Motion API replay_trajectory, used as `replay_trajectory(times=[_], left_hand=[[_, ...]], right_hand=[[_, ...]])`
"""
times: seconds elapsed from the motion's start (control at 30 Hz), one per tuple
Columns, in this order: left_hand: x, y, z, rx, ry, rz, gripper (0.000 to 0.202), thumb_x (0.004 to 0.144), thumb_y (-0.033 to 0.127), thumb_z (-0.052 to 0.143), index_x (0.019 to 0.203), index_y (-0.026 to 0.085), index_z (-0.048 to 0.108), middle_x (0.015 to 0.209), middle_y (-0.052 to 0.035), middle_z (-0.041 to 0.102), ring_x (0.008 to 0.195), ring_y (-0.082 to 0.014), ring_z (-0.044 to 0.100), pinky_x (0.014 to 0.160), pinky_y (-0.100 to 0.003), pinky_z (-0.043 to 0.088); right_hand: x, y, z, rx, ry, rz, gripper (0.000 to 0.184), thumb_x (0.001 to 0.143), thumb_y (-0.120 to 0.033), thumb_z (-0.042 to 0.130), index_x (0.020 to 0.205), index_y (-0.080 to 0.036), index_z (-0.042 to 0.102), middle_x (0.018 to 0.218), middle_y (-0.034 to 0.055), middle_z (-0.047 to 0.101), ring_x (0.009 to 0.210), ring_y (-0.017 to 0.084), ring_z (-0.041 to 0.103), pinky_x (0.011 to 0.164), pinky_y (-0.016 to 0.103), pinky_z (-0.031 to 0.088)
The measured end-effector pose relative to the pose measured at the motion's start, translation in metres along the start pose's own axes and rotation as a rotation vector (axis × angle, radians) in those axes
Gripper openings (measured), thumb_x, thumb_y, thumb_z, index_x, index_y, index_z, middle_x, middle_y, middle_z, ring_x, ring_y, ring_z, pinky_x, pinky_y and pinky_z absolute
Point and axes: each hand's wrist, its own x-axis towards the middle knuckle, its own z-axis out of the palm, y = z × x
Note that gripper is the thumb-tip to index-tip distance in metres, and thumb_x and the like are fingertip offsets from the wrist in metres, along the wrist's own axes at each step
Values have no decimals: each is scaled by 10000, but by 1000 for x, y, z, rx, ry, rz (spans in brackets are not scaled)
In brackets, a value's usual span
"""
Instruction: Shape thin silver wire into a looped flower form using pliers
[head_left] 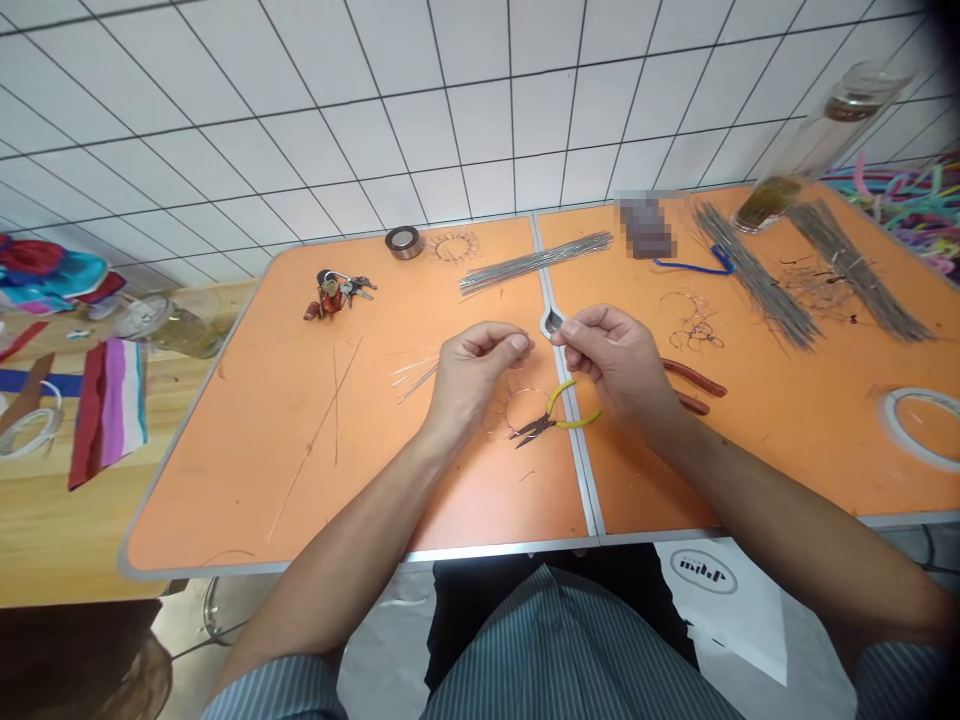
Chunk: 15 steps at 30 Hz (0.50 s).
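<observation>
"Pliers first: how many pairs?"

"One in plain sight, the yellow-handled pliers (545, 424), plus two red handles (697, 376) partly hidden behind the right wrist. I also count three wire bundles (536, 263), one tape roll (405, 243), one bunch of keys (337, 293) and one tall glass jar (817, 150)."

"And the hands?"

"Two. The left hand (476, 375) brings thumb and forefinger together, and so does the right hand (611, 350), near the metal fitting on the seam. Whether fine wire sits between the fingertips, I can't tell."

"Which way do those pliers point?"

"Jaws to the near left, slightly parted; handles to the far right, spread. The long axis runs aslant, one handle crossing the seam (587, 480). They lie just below the gap between the hands, beside some thin wire loops (517, 412)."

"What's underneath?"

"An orange desk (465, 510) in two panels with metal edging, against a white tiled wall (465, 120). At far left, a pale wooden surface (97, 540) carries striped fabric (112, 400)."
</observation>
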Motion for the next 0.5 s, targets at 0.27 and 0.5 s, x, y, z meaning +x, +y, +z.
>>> replay_trajectory(times=[0.27, 0.5], left_hand=[[8, 1, -2, -352, 173, -325, 111, 841, 161, 896, 861, 155, 787, 895, -55, 835, 625, -58, 710, 613, -121, 594], [12, 2, -12, -273, 186, -202, 254, 793, 244, 943, 995, 153, 819, 767, -12, 769, 594, -59, 664, 557, -141, 524]], right_hand=[[-10, 12, 16, -157, -101, 25, 390, 772, -498, 912, 846, -225, 644, 795, -13, 728, 633, 121, 600, 643, 283, 522], [-22, -42, -39, -1227, -186, -214, 268, 962, -324, 692, 1220, -268, 739, 1106, 57, 799, 1013, 260, 726, 824, 371, 494]])
